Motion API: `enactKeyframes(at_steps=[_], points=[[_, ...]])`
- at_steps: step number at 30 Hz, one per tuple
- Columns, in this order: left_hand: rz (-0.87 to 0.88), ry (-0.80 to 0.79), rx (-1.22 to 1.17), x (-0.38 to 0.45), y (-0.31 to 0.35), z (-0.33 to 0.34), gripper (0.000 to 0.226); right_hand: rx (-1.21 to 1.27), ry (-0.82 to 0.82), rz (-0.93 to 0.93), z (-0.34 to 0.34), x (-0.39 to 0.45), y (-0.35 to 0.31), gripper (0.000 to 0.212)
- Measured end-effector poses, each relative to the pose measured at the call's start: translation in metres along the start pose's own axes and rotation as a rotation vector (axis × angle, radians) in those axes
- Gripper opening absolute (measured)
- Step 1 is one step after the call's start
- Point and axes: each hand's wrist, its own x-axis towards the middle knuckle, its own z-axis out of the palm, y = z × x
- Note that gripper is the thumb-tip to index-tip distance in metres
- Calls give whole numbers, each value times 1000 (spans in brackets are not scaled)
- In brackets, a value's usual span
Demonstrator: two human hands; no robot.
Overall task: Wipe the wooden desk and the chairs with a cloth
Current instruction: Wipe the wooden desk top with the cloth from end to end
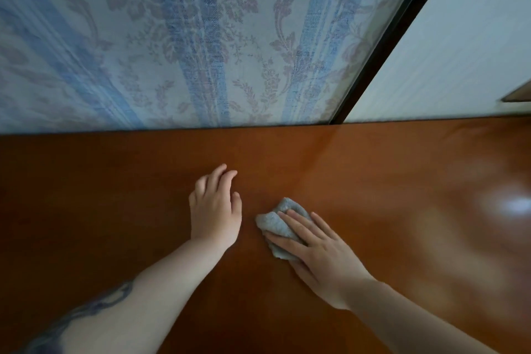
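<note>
A glossy reddish-brown wooden desk fills the lower half of the view. A small crumpled grey cloth lies on it near the middle. My right hand lies flat on the cloth, straight fingers pressing it down onto the wood. Just left of the cloth, my left hand rests on the desk with relaxed fingers and holds nothing. No chair is in view.
A floral blue and white curtain hangs right behind the desk's far edge. A dark frame runs diagonally beside a pale panel at the right. Light glares off the desk's right part.
</note>
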Motion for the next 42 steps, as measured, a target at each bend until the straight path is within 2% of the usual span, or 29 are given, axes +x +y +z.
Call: enactKeyframes(at_steps=[3, 5, 7, 9, 11, 13, 15, 17, 19, 21, 23, 24, 26, 28, 30, 31, 33, 37, 39, 42], points=[[59, 0, 134, 15, -23, -6, 37, 29, 49, 223, -11, 20, 17, 54], [61, 33, 171, 16, -29, -6, 39, 150, 188, 452, -12, 57, 1, 54], [58, 50, 177, 15, -28, -4, 41, 235, 302, 621, -10, 86, -31, 63], [56, 44, 187, 16, -27, -4, 44, 280, 318, 541, -4, 88, -65, 74], [53, 29, 191, 17, -27, -6, 48, 231, 242, 283, 0, 66, -81, 81], [51, 11, 198, 18, -27, -7, 49, 103, 160, 57, -2, 42, -63, 85], [49, -8, 202, 16, -26, -7, 50, -31, 55, -61, -8, 35, -18, 81], [45, -18, 211, 17, -25, -8, 50, -63, 10, -32, -21, 55, 22, 78], [30, -37, 232, 17, -24, -8, 48, 33, 67, 169, -32, 99, 33, 75], [22, -55, 238, 17, -25, -8, 47, 146, 178, 439, -35, 149, 19, 71], [23, -51, 228, 18, -24, -8, 49, 199, 228, 575, -34, 180, -10, 65], [16, -40, 224, 18, -24, -8, 52, 193, 227, 546, -31, 184, -22, 62], [-32, 8, 214, 18, -23, -9, 56, 145, 196, 290, -23, 170, -32, 54], [-82, 39, 204, 17, -22, -10, 60, 70, 105, -57, -22, 142, -13, 51], [-93, 18, 209, 17, -21, -10, 61, -7, -11, -194, -31, 127, 25, 53], [-91, 3, 218, 18, -22, -9, 61, -33, -14, -167, -37, 127, 39, 53], [-93, -37, 258, 20, -24, -7, 58, -13, 48, -1, -44, 144, 42, 51], [-101, -44, 286, 20, -24, -5, 56, 84, 226, 357, -32, 206, -19, 51], [-99, -42, 285, 20, -24, -6, 54, 62, 204, 327, -31, 214, -36, 52], [-99, -57, 271, 21, -24, -7, 55, -14, 62, -5, -36, 181, -21, 52]])
